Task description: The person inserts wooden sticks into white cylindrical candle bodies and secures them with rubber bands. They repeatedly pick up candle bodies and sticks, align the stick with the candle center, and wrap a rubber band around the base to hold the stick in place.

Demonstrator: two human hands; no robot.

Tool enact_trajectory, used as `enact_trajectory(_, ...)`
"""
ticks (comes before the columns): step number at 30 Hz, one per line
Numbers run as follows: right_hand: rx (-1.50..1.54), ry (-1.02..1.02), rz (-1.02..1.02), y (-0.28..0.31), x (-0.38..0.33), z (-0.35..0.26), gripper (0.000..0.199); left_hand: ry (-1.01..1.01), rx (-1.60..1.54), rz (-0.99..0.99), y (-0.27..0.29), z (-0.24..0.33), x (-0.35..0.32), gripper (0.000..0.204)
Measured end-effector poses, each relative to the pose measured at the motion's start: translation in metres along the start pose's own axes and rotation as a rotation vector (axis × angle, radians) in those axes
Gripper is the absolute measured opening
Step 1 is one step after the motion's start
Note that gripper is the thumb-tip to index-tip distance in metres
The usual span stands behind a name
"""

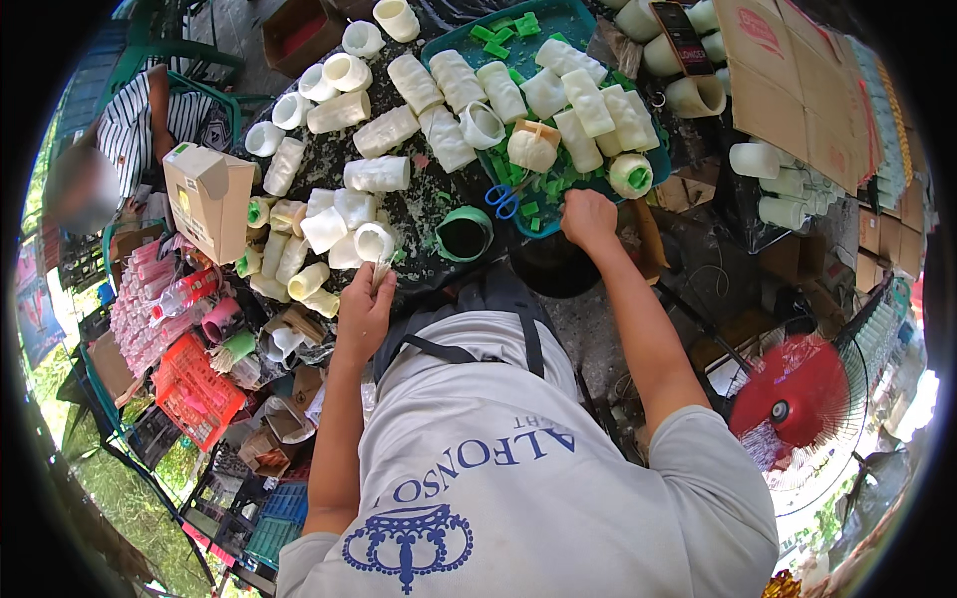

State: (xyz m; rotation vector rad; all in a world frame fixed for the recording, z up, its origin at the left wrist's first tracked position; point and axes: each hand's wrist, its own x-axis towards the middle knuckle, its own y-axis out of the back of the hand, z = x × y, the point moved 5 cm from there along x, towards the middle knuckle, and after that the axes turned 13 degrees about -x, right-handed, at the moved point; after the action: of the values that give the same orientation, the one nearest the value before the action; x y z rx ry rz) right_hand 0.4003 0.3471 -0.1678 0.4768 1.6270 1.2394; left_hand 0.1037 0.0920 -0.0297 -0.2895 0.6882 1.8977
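My left hand [367, 311] is closed in a pinch at the table's near edge. A thin pale piece shows at its fingertips, too small to name, just below a hollow cream wax-like cylinder [375, 243]. My right hand [588, 218] is closed over the near right edge of the teal tray [436, 46]; what its fingers hold, if anything, is hidden. Green chunks [539, 202] and blue-handled scissors [502, 201] lie close to it in the tray. Beside them are a round cream piece [532, 147] and several bumpy cream cylinders [498, 90]. A green-rimmed cup [465, 234] stands between my hands.
More cream cylinders [347, 72] cover the dark table's left side. A cardboard box [207, 202] stands at far left, above an orange-red basket [197, 390]. A red fan [793, 391] is at right, below a cardboard sheet [797, 85]. Another person [155, 125] sits at far left.
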Motion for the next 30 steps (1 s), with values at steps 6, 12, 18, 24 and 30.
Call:
enact_trajectory(6,-0.021,-0.104,-0.19,0.012,0.016,-0.005,0.014,0.016,0.027,0.012,0.002,0.007,-0.001,0.026)
enact_trajectory(12,0.048,-0.088,-0.016,0.011,0.008,0.001,0.019,0.069,0.024,0.018,0.007,-0.004,-0.005,0.022)
enact_trajectory(18,1.736,-0.275,-0.15,-0.034,-0.019,0.054,0.033,-0.036,-0.041,0.113,0.016,-0.017,-0.009,0.026)
enact_trajectory(24,2.341,-0.142,-0.276,-0.028,-0.03,0.024,0.029,0.003,0.037,0.076,0.025,-0.015,-0.015,0.025)
enact_trajectory(30,2.168,-0.111,-0.11,-0.018,-0.01,0.024,0.016,-0.016,0.028,0.122,0.037,-0.015,-0.012,0.023)
